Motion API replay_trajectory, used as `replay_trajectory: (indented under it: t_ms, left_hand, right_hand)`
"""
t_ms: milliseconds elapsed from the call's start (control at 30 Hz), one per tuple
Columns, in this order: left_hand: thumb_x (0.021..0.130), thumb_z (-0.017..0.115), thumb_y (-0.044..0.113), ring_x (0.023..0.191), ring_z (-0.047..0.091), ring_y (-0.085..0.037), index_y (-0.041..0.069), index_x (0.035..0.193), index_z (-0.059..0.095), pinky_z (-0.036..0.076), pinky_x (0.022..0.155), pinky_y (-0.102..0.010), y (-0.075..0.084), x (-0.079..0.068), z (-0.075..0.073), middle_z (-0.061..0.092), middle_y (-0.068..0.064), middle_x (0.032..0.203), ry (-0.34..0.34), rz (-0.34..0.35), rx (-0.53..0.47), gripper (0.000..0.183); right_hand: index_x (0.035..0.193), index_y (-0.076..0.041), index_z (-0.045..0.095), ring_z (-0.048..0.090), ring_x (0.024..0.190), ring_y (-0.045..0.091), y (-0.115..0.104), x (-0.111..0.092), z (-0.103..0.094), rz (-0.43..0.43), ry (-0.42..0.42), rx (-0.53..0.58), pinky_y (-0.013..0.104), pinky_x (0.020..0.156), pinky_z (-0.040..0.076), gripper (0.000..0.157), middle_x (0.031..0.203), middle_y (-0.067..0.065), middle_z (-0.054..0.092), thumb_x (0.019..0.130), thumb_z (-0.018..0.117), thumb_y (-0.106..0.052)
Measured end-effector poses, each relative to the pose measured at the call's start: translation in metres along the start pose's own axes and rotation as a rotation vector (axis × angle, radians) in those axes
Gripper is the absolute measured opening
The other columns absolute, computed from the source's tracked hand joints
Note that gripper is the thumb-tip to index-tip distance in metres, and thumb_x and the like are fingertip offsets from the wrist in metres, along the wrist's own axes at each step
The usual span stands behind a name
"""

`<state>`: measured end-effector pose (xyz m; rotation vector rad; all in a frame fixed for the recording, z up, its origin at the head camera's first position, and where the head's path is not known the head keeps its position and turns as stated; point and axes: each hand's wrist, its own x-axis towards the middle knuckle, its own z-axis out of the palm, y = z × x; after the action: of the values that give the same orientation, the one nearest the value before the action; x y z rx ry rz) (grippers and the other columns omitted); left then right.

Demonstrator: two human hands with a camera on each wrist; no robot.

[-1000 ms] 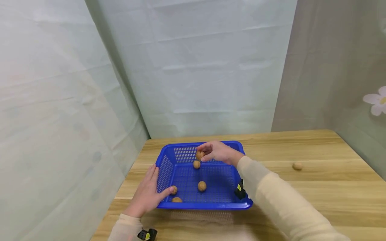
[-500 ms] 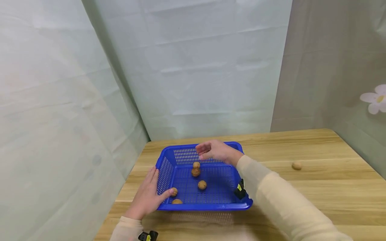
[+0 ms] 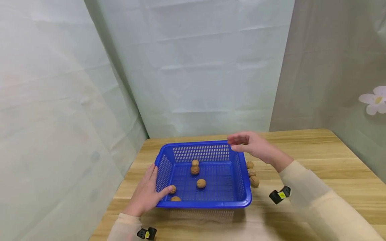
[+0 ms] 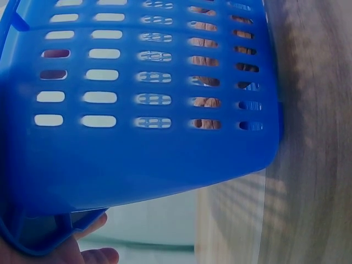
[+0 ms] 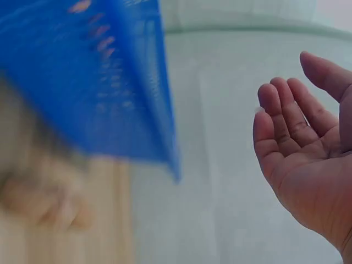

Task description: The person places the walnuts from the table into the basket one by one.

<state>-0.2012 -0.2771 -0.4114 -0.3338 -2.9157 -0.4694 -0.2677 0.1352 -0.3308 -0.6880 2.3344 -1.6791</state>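
Over the near-left corner of a blue plastic basket [image 3: 206,204] my left hand [image 3: 145,193] holds the rim. Its thumb reaches inside, and its fingers lie along the outside of the left wall; in the left wrist view fingertips [image 4: 102,256] show past the rim. Several walnuts [image 3: 201,183] lie apart on the basket floor, two of them close together farther back. My right hand [image 3: 251,146] hovers at the far-right corner, with fingers loosely bent and nothing in them. Outside the right wall sits a short row of walnuts [image 3: 254,181] on the table.
The wooden table [image 3: 325,197] extends to the right of the basket. Pale cloth [image 3: 196,67] hangs behind the table and on the left side. Both wrists wear small black cameras [image 3: 279,195].
My right hand let a walnut drop into the basket, then moved right and slightly up to the far-right corner. Walnuts beside the right wall came into view. My left hand stayed put.
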Motion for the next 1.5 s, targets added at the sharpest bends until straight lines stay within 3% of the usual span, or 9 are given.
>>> replay_trajectory:
  t_ms: [267,500,767,1033,1200,1500]
  left_hand:
    - [0.084,0.059,0.064,0.143,0.013,-0.041,-0.011,0.148,0.020,0.021,0.112,-0.056,-0.001,-0.003,-0.003,0.013,-0.025,0.156,-0.002,0.003,-0.010,0.105]
    - [0.084,0.057,0.066,0.143,0.013,-0.041,-0.010,0.148,0.019,0.021,0.111,-0.057,-0.002,-0.004,-0.004,0.012,-0.025,0.157,-0.006,0.000,-0.016,0.106]
    - [0.084,0.055,0.068,0.142,0.015,-0.042,-0.011,0.148,0.021,0.022,0.111,-0.057,-0.003,-0.003,-0.004,0.014,-0.026,0.156,0.003,0.006,-0.007,0.107]
    - [0.083,0.053,0.070,0.143,0.014,-0.042,-0.011,0.147,0.021,0.021,0.111,-0.057,-0.001,-0.004,-0.006,0.014,-0.025,0.156,0.001,0.007,-0.014,0.109]
    - [0.083,0.053,0.070,0.143,0.014,-0.042,-0.011,0.147,0.021,0.021,0.112,-0.056,0.000,-0.004,-0.007,0.014,-0.025,0.156,0.001,0.008,-0.014,0.108]
    - [0.083,0.053,0.071,0.142,0.015,-0.042,-0.011,0.148,0.020,0.022,0.111,-0.058,-0.002,-0.004,-0.006,0.014,-0.025,0.156,-0.001,0.002,-0.010,0.109]
  right_hand:
    - [0.125,0.002,0.061,0.060,0.100,0.025,0.057,-0.052,-0.017,0.044,0.092,-0.149,0.028,0.079,0.054,0.041,0.111,0.014,0.065,0.090,0.069,-0.019]
    - [0.122,0.004,0.061,0.059,0.096,0.022,0.094,-0.076,-0.016,0.085,0.065,-0.263,0.028,0.077,0.053,0.042,0.107,0.014,0.065,0.089,0.070,-0.020]
    - [0.118,0.006,0.062,0.061,0.095,0.024,0.115,-0.078,-0.006,0.025,0.014,-0.320,0.029,0.079,0.053,0.037,0.104,0.011,0.067,0.088,0.071,-0.015]
    - [0.112,0.004,0.065,0.062,0.092,0.023,0.124,-0.076,0.003,0.009,-0.016,-0.281,0.027,0.077,0.054,0.033,0.102,0.010,0.067,0.084,0.073,-0.010]
    - [0.117,0.001,0.064,0.061,0.092,0.021,0.124,-0.074,0.006,0.035,-0.016,-0.280,0.025,0.076,0.053,0.037,0.101,0.008,0.066,0.084,0.074,-0.013]
    - [0.121,-0.004,0.064,0.061,0.102,0.025,0.126,-0.067,0.015,0.002,-0.064,-0.292,0.029,0.084,0.052,0.042,0.114,0.005,0.067,0.083,0.076,-0.018]
